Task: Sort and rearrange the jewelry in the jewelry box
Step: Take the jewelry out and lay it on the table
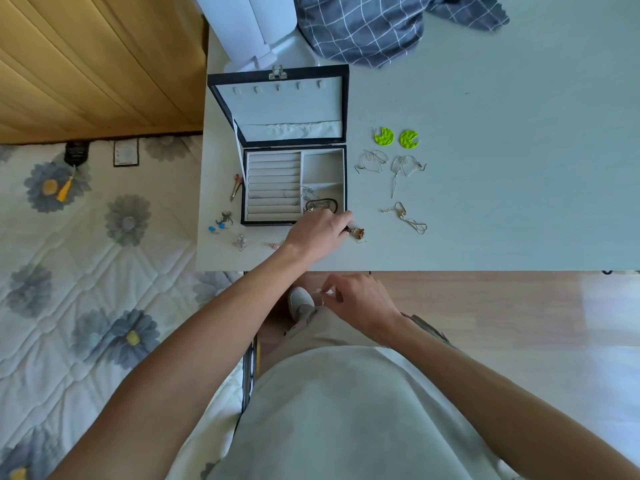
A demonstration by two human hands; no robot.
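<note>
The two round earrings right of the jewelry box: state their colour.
Bright neon green earrings, seen best in the head view.

Pale tabletop. Grey checked cloth at far edge. Floral quilted bed left; wooden floor below.

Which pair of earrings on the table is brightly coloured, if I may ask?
The green discs, right of the box lid; the wire pairs below are silver.

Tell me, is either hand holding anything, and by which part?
The left hand pinches a small brown earring at its upper end, beside the jewelry box. Whether the right hand holds anything cannot be told.
</note>
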